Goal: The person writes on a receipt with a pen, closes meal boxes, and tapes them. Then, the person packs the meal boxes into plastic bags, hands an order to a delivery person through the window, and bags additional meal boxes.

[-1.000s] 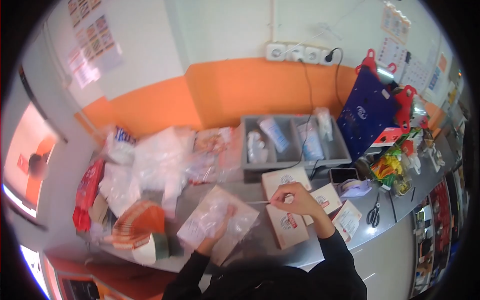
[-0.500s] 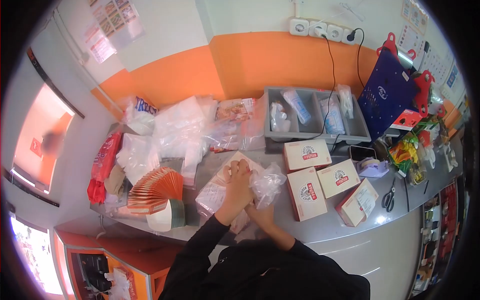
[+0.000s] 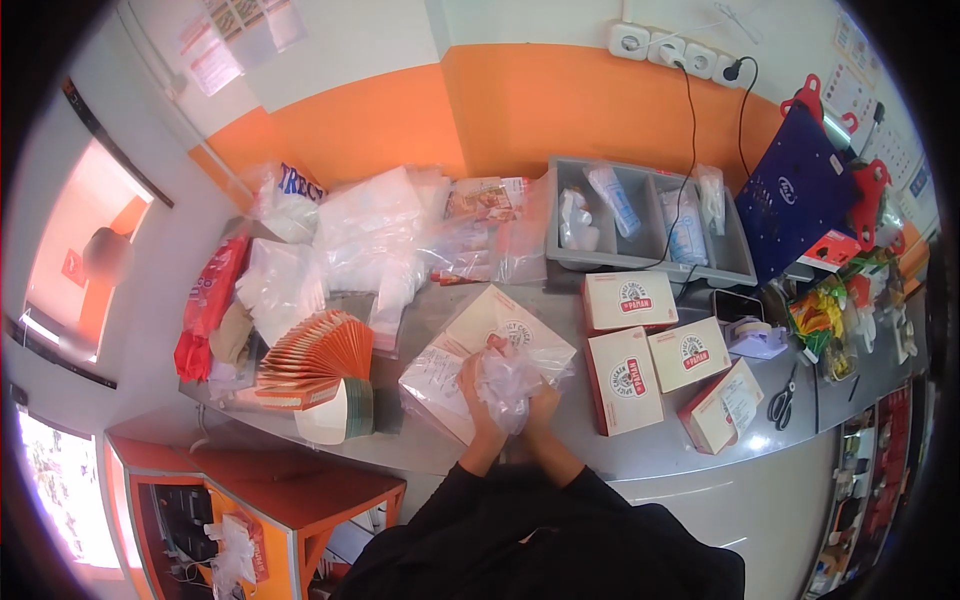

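Note:
My left hand (image 3: 480, 397) and my right hand (image 3: 541, 410) are close together near the counter's front edge, each closed round one side of a bunched clear plastic bag (image 3: 507, 385). Some fingertips are hidden behind the crumpled plastic. Behind and under the hands lies a large pale box (image 3: 497, 310) with printed lettering, turned cornerwise. At its left is a clear wrapper with a paper slip (image 3: 436, 378).
Several small printed boxes (image 3: 625, 378) stand at the right, near scissors (image 3: 783, 405) and a tape dispenser (image 3: 756, 338). Behind them is a grey divided tray (image 3: 652, 262). Fanned orange cartons (image 3: 318, 362) and plastic bags (image 3: 372, 230) lie left.
My right hand has come from over the small boxes to the plastic bag beside my left hand. My left hand has moved to the bag's left side. The view has shifted, showing more counter front.

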The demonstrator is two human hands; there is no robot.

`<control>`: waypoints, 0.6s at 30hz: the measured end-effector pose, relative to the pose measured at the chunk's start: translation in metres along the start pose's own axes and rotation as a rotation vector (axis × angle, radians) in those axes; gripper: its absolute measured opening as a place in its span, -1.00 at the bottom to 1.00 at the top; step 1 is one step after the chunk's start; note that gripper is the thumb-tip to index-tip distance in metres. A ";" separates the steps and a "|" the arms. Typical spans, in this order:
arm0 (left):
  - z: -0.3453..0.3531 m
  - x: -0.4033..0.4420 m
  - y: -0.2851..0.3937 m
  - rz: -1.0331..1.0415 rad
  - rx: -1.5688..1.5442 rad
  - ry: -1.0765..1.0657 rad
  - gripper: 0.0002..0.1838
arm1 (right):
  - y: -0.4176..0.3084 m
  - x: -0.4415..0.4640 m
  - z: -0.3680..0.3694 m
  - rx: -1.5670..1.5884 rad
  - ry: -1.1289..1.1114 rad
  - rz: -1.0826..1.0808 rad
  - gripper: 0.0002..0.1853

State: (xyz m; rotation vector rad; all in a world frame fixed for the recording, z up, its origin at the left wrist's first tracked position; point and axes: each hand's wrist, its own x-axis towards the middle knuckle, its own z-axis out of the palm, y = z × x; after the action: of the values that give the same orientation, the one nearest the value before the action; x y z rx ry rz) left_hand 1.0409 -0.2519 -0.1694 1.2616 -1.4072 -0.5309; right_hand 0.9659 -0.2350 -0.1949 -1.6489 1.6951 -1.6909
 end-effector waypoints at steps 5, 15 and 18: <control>-0.011 0.015 -0.006 -0.249 -0.557 -0.172 -0.76 | -0.007 0.015 -0.015 -0.043 -0.152 -0.035 -0.83; -0.030 0.064 -0.011 -0.338 -0.240 -0.684 -0.76 | -0.025 0.056 -0.048 0.226 -0.329 0.128 -0.84; -0.025 0.062 -0.020 -0.360 -0.324 -0.656 -0.77 | -0.030 0.055 -0.039 0.377 -0.271 0.331 -0.86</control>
State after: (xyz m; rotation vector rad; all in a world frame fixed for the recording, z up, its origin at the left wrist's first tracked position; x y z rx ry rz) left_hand 1.0829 -0.3046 -0.1532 1.1200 -1.5311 -1.4610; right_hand 0.9319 -0.2485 -0.1306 -1.2757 1.3339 -1.4433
